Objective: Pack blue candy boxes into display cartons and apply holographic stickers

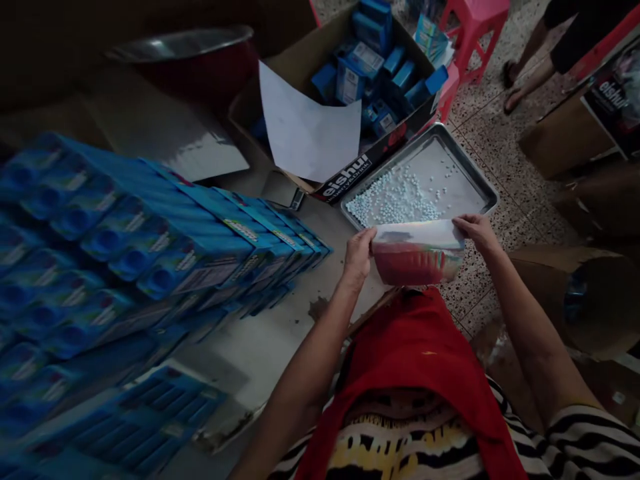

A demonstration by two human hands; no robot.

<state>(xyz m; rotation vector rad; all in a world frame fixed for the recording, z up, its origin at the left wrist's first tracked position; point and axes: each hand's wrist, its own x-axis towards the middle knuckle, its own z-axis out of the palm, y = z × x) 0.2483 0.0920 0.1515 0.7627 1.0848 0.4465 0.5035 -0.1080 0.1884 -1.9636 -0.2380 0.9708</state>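
A shiny silver foil piece [419, 253] stretches between my two hands, reflecting red from the apron below it. I cannot tell whether it is a flat sheet or a pouch. My left hand [359, 253] pinches its left edge, and my right hand [477, 231] grips its upper right corner. Just beyond the foil lies a metal tray [483, 177] with many small pale blue pellets [395, 200] spread mostly over its left and near part. The foil overlaps the near edge of the tray in view.
Blue boxes [200, 227] stand in a tall stack at my left. Behind the tray, an open carton [345, 193] holds more blue boxes and a white paper sheet [310, 127]. A pink stool [480, 30] and a person's legs [533, 60] are at the back right, with brown cartons [560, 143] nearer.
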